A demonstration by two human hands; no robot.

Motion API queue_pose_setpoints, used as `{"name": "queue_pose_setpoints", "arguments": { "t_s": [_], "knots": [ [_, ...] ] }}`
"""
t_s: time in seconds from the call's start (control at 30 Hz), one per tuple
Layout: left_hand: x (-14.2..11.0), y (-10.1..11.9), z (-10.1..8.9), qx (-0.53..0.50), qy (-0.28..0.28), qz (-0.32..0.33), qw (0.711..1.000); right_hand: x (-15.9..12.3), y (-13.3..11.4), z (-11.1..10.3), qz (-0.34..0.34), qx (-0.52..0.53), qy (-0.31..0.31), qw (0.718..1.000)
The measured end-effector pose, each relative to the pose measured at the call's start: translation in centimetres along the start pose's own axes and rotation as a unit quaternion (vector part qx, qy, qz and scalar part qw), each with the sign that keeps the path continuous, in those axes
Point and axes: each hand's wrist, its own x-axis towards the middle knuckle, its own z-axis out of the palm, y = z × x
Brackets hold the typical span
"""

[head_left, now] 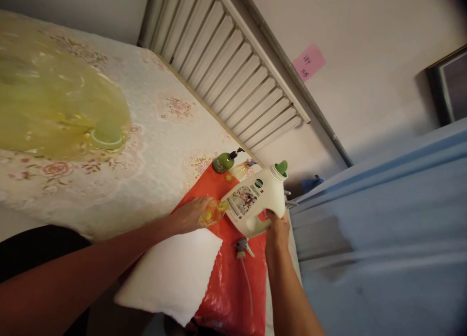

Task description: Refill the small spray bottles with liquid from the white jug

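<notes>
My right hand [278, 228] is closed round the handle of a white detergent jug [255, 197] with a printed label and a green pour spout. My left hand [193, 214] grips a small clear bottle [212, 213] with an orange-yellow tint, close beside the jug's lower left side; whether they touch I cannot tell. Below the jug, a grey trigger sprayer head [241, 248] with a long thin dip tube lies on a red plastic sheet [228, 297]. A white cloth [178, 273] with a scalloped edge lies under my left wrist.
Behind the jug stands a green pump bottle [223, 162] with a black pump. A large yellow translucent bag [54, 97] rests on the floral tablecloth [160, 146]. A metal rack [226, 68] lines the wall; blue fabric [386, 219] hangs at right.
</notes>
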Motion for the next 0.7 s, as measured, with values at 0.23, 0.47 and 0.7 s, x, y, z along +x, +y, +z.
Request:
{"name": "queue_pose_setpoints", "arguments": {
  "t_s": [0.23, 0.47, 0.7],
  "knots": [
    [-0.2, 1.0, -0.7, 0.01, -0.006, -0.006, 1.0, -1.4, 0.8, 4.1, 0.073, 0.135, 0.06, 0.986],
    [0.0, -0.1, -0.3, 0.005, -0.016, -0.002, 1.0, -2.3, 2.3, 4.9, 0.064, 0.13, 0.038, 0.989],
    [0.2, -0.5, -0.2, 0.015, -0.032, -0.026, 0.999, -1.6, 2.7, 4.8, 0.051, 0.096, 0.007, 0.994]
  ]
}}
